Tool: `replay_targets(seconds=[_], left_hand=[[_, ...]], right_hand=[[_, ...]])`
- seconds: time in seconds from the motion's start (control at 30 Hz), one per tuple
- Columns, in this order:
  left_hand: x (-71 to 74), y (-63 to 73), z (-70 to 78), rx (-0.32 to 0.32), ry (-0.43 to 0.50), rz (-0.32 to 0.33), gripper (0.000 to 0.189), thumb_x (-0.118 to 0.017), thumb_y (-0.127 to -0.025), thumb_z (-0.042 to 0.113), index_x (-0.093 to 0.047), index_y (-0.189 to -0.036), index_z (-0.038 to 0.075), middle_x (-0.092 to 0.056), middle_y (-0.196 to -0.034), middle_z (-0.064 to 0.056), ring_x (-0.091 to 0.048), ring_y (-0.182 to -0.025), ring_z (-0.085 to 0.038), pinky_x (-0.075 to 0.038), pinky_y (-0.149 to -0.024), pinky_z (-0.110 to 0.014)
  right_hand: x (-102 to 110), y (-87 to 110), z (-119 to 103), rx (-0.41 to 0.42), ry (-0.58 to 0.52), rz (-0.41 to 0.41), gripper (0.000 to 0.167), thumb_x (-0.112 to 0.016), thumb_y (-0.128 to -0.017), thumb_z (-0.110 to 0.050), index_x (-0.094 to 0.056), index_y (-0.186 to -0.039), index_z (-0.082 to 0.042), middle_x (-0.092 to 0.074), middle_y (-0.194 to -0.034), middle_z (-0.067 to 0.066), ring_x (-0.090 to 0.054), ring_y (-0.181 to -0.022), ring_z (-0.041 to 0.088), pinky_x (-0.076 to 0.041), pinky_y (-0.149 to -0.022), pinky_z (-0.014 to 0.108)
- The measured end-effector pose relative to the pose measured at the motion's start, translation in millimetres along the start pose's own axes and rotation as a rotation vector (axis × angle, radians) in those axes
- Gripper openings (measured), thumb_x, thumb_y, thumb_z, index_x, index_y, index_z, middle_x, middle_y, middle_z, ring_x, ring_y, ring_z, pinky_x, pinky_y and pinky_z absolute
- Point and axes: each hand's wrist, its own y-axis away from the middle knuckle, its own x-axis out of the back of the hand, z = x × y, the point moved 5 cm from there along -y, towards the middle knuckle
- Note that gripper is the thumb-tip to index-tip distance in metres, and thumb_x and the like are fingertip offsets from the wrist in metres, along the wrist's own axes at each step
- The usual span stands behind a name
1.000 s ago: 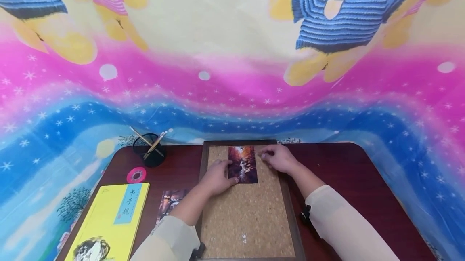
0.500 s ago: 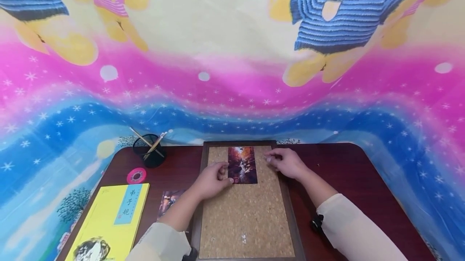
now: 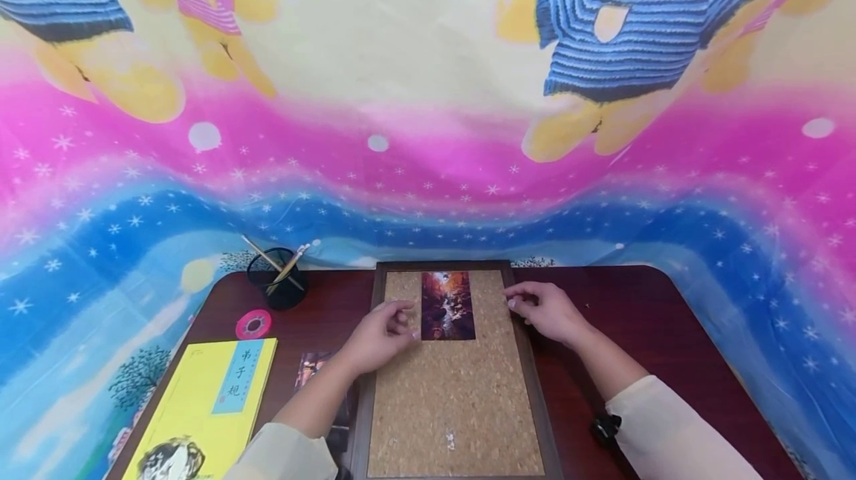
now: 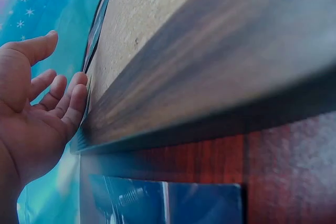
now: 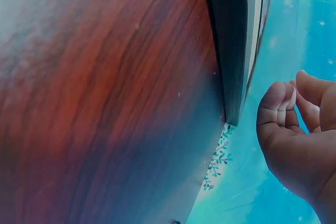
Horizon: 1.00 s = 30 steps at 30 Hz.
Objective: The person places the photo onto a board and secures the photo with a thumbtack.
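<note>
A photo print of an autumn stream point(image 3: 448, 305) lies flat on the upper part of a cork board point(image 3: 455, 406) with a dark wooden frame. My left hand point(image 3: 380, 336) hovers by the photo's left edge, its fingers loosely bent and holding nothing. On the other side, my right hand point(image 3: 550, 311) is over the board's right frame edge, apart from the photo. In the right wrist view its fingers point(image 5: 275, 106) bend toward the thumb, with nothing seen between them. A second photo point(image 3: 313, 365) rests on the table left of the board, partly hidden by my left forearm.
On the left of the dark red table point(image 3: 628, 346) lies a yellow book point(image 3: 200, 406). Behind it are a pink tape roll point(image 3: 254, 325) and a black mesh cup point(image 3: 289, 290) holding several sticks. A printed cloth point(image 3: 428, 168) hangs behind the table.
Both hands have drawn away from the photo, the left one leftward and the right one rightward and slightly nearer. The left fingers no longer rest on the photo, which stays in place.
</note>
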Motion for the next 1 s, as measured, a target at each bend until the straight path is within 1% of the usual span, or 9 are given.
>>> replay_targets(seconds=[0.1,0.2,0.3,0.4,0.53,0.6,0.7,0.83,1.0], left_hand=[[3.4,4.3,-1.0,0.015,0.009,0.011,0.057,-0.078,-0.093,0.014,-0.056,-0.144,0.002,-0.06,-0.116,-0.013,-0.067,-0.102,-0.02,-0.058,-0.083,-0.03],[7.0,8.9,-1.2,0.039,-0.005,0.022,0.057,-0.079,-0.093,0.017,-0.057,-0.145,0.005,-0.06,-0.117,-0.011,-0.066,-0.103,-0.019,-0.057,-0.084,-0.031],[11.1,14.8,-0.4,0.056,-0.02,0.037,0.057,-0.08,-0.092,0.016,-0.058,-0.144,0.008,-0.06,-0.117,-0.01,-0.066,-0.103,-0.02,-0.057,-0.083,-0.032],[15.0,20.3,-0.7,0.074,-0.02,0.049,0.055,-0.081,-0.092,0.014,-0.06,-0.143,0.011,-0.06,-0.116,-0.009,-0.065,-0.103,-0.021,-0.057,-0.082,-0.03],[20.3,26.2,-0.9,0.086,-0.013,0.055,0.054,-0.081,-0.092,0.016,-0.061,-0.142,0.01,-0.06,-0.116,-0.009,-0.064,-0.104,-0.022,-0.057,-0.081,-0.029],[23.7,29.7,-1.7,0.092,-0.022,0.059,0.054,-0.081,-0.092,0.018,-0.061,-0.142,0.009,-0.061,-0.115,-0.008,-0.064,-0.103,-0.021,-0.057,-0.08,-0.029],[29.4,36.2,-4.0,0.096,-0.028,0.072,0.054,-0.081,-0.091,0.017,-0.061,-0.141,0.007,-0.061,-0.114,-0.008,-0.064,-0.102,-0.02,-0.057,-0.08,-0.03],[36.5,43.8,-8.7,0.126,-0.027,0.086,0.053,-0.082,-0.09,0.015,-0.062,-0.139,0.008,-0.06,-0.112,-0.006,-0.062,-0.101,-0.02,-0.056,-0.078,-0.029],[45.3,51.5,-12.9,0.156,-0.039,0.096,0.053,-0.083,-0.089,0.018,-0.063,-0.138,0.013,-0.061,-0.112,-0.006,-0.06,-0.1,-0.021,-0.055,-0.076,-0.029]], right_hand=[[4.4,4.5,2.4,-0.007,-0.02,0.008,0.031,-0.068,-0.102,-0.018,-0.07,-0.131,-0.006,-0.075,-0.11,0.011,-0.07,-0.093,0.03,-0.06,-0.076,0.046],[8.6,8.4,6.8,-0.015,-0.014,0.015,0.032,-0.069,-0.102,-0.019,-0.07,-0.131,-0.007,-0.075,-0.108,0.01,-0.07,-0.092,0.029,-0.059,-0.075,0.044],[11.6,12.8,10.8,-0.02,0.007,0.015,0.033,-0.07,-0.101,-0.022,-0.07,-0.13,-0.008,-0.075,-0.107,0.008,-0.069,-0.09,0.028,-0.058,-0.072,0.041],[15.0,17.5,14.1,-0.024,0.02,0.014,0.034,-0.071,-0.1,-0.024,-0.07,-0.131,-0.008,-0.073,-0.107,0.006,-0.069,-0.09,0.029,-0.057,-0.072,0.041],[21.2,23.5,16.9,-0.031,0.023,0.026,0.035,-0.071,-0.1,-0.023,-0.069,-0.131,-0.007,-0.072,-0.107,0.006,-0.068,-0.089,0.032,-0.058,-0.072,0.041],[23.8,26.0,18.4,-0.038,0.022,0.031,0.034,-0.071,-0.1,-0.023,-0.069,-0.13,-0.007,-0.071,-0.107,0.007,-0.067,-0.089,0.031,-0.057,-0.071,0.04],[27.6,29.6,22.6,-0.049,0.023,0.025,0.035,-0.071,-0.1,-0.023,-0.069,-0.132,-0.007,-0.07,-0.109,0.008,-0.067,-0.091,0.031,-0.058,-0.073,0.042],[35.3,34.9,28.7,-0.057,0.027,0.025,0.037,-0.071,-0.101,-0.024,-0.068,-0.133,-0.006,-0.07,-0.111,0.008,-0.067,-0.092,0.03,-0.058,-0.075,0.044],[45.7,41.7,35.6,-0.059,0.045,0.037,0.038,-0.071,-0.101,-0.025,-0.067,-0.133,-0.005,-0.07,-0.112,0.009,-0.067,-0.089,0.028,-0.057,-0.073,0.042]])
